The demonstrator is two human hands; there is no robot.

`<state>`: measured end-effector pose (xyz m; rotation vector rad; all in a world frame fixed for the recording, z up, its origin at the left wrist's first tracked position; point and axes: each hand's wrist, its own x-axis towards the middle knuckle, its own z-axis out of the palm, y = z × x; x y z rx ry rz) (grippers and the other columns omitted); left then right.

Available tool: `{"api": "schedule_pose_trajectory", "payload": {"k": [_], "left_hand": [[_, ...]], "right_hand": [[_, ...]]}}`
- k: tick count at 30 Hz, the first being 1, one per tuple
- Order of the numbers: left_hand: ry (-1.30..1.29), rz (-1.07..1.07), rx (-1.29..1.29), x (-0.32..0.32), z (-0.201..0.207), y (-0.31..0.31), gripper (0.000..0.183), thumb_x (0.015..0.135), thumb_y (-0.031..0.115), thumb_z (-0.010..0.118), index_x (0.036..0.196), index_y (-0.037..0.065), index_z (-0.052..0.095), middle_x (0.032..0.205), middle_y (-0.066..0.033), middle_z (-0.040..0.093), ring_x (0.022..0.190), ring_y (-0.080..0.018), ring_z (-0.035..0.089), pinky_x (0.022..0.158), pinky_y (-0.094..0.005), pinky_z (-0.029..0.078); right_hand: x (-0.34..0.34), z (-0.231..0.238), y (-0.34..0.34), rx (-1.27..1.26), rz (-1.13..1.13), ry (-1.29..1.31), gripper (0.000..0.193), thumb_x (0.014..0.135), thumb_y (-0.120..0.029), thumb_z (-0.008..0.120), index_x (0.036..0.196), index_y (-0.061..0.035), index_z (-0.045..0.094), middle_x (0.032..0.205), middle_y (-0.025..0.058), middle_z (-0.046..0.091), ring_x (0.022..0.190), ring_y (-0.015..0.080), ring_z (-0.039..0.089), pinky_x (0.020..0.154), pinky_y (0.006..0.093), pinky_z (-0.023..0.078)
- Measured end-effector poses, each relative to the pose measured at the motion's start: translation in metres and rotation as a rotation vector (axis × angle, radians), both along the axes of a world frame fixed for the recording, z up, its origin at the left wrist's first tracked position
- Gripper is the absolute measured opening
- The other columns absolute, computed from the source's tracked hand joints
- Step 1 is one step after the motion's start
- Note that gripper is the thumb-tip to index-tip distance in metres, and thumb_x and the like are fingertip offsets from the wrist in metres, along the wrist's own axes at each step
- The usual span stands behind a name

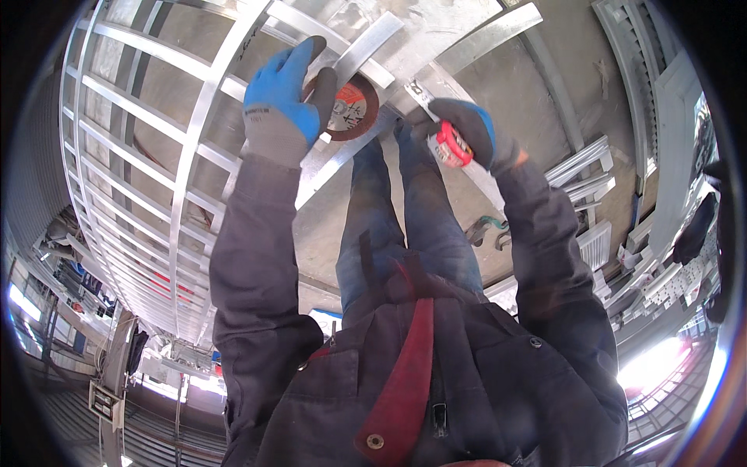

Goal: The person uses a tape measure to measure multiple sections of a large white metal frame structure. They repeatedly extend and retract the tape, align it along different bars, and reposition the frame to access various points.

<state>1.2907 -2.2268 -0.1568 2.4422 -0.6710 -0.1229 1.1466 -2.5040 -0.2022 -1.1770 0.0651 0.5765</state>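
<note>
My left hand, in a blue and grey work glove, is closed at the near end of a short flat metal bar. The fingertips partly hide that end. Just beside the thumb lies a round cutting disc with a dark rim and an orange and pale label, on the metal frame. My right hand, gloved alike, is wrapped around a red tape measure. A short length of its pale blade sticks out past the fingers, over the metal.
A long ladder-like metal frame curves along the left. Another flat metal bar lies at the far right of the work. Several metal profiles are stacked at right. A green-handled tool is on the floor beside my legs.
</note>
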Motion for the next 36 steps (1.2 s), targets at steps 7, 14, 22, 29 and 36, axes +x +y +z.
{"api": "schedule_pose_trajectory", "payload": {"k": [7,14,22,29,36], "left_hand": [[0.277,-0.126,-0.179,0.017,-0.002,-0.028,0.037,0.098,0.030,0.070,0.130,0.009,0.072,0.105,-0.0144,0.077,0.095,-0.0311,0.075,0.086,-0.0399,0.059],[1.053,0.020,-0.368,-0.008,0.011,-0.061,0.040,0.101,0.028,0.074,0.131,0.002,0.072,0.113,-0.0091,0.076,0.099,-0.0174,0.072,0.089,-0.0324,0.057],[0.393,0.162,-0.156,0.004,0.001,-0.040,0.033,0.098,0.024,0.072,0.126,0.007,0.074,0.107,-0.0153,0.077,0.090,-0.0263,0.075,0.082,-0.0366,0.060],[-0.143,-0.085,-0.053,0.019,-0.044,-0.012,0.028,0.090,0.019,0.076,0.117,0.011,0.075,0.128,-0.0143,0.072,0.110,-0.0376,0.068,0.093,-0.0465,0.056],[-0.216,-0.046,-0.099,0.008,-0.073,-0.007,0.027,0.089,0.017,0.078,0.116,0.012,0.079,0.128,-0.0171,0.071,0.108,-0.0370,0.068,0.094,-0.0458,0.055]], "right_hand": [[0.037,-0.002,-0.017,0.119,0.092,0.242,0.045,0.114,-0.029,0.045,0.132,0.0064,0.067,0.127,0.0168,0.072,0.104,0.0187,0.073,0.096,0.0315,0.059],[0.033,0.029,-0.023,0.148,0.182,0.302,0.043,0.111,-0.027,0.049,0.128,0.0085,0.068,0.122,0.0194,0.074,0.103,0.0240,0.074,0.096,0.0324,0.058],[-0.020,0.021,-0.066,-0.037,0.115,0.480,0.042,0.111,-0.025,0.049,0.127,0.0077,0.069,0.122,0.0191,0.075,0.096,0.0223,0.075,0.089,0.0326,0.061],[-0.008,-0.009,-0.054,-0.106,0.114,0.384,0.040,0.112,-0.024,0.048,0.127,0.0047,0.071,0.120,0.0169,0.076,0.095,0.0192,0.074,0.091,0.0330,0.061],[-0.019,-0.026,-0.033,-0.230,0.125,0.121,0.030,0.101,-0.004,0.059,0.128,-0.0001,0.071,0.115,0.0136,0.077,0.096,0.0180,0.075,0.092,0.0318,0.061]]}}
